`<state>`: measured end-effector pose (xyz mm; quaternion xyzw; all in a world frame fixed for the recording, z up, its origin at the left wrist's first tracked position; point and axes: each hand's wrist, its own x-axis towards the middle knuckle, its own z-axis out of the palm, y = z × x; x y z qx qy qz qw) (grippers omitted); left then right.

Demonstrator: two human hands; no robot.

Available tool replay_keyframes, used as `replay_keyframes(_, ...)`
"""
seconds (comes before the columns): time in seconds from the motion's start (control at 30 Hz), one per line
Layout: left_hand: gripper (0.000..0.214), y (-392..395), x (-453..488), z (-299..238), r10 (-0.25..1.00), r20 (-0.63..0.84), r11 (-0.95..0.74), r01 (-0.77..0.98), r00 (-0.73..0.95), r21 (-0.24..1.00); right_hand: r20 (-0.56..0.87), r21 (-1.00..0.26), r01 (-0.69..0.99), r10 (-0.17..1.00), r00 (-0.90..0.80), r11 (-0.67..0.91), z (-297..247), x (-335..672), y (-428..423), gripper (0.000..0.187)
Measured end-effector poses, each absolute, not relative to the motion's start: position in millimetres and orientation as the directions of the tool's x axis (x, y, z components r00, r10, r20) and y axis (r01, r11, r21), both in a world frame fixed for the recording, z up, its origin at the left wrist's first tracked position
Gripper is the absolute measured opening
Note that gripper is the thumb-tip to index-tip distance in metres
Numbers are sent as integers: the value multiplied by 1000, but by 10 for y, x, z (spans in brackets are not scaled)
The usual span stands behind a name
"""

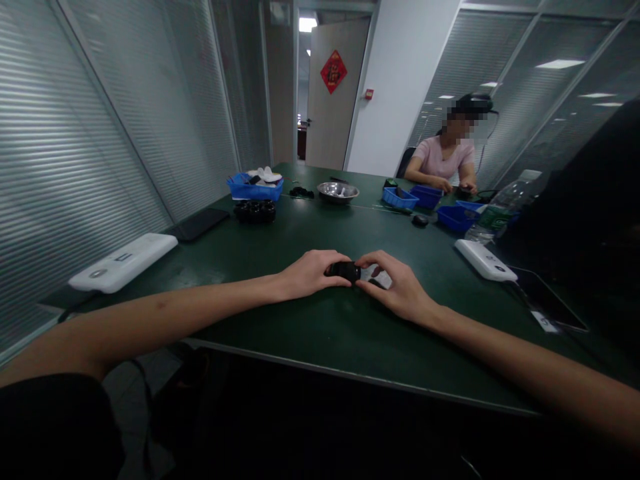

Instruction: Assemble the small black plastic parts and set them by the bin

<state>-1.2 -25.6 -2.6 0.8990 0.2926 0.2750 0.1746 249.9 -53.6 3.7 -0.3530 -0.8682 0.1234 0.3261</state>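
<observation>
A small glossy black rounded object (pixel 345 271) is held low over the green table, between my two hands. My left hand (pixel 316 275) closes on its left end, thumb below and fingers above. At its right end, the thumb and forefinger of my right hand (pixel 395 283) pinch the rim. A pale grey and dark patch (pixel 376 275) shows inside the curve of my right fingers; I cannot tell what it is. My fingers hide part of the black object, and its exact kind is unclear.
Farther back on the table (pixel 300 333) are a blue basket (pixel 256 189), black round parts (pixel 255 211), a metal bowl (pixel 339 193) and blue trays (pixel 425 196). White power banks (pixel 125 263) flank my arms. A water bottle (pixel 503 207) and phone (pixel 547 300) lie right. Another person (pixel 445 157) sits opposite.
</observation>
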Motion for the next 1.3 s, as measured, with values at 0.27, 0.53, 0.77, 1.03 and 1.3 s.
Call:
replay_keyframes(0.27,44,-263,-16,-14,622,394,-767,427,676,478,444,-455,567,727,-524,687,18,2510,-525,26)
replay_keyframes(0.53,43,-263,-20,-8,613,397,-774,419,683,475,484,-426,565,706,-517,706,43,2487,-549,27)
replay_keyframes(0.77,45,-247,-23,-26,612,409,-777,419,677,470,454,-411,566,699,-553,715,25,2508,-536,26)
replay_keyframes(1.03,42,-248,-16,-27,616,397,-772,421,680,476,435,-421,609,739,-514,672,10,2491,-529,26)
replay_keyframes(1.3,43,-248,-17,-33,607,415,-786,434,678,441,481,-307,584,652,-586,751,22,2497,-540,30)
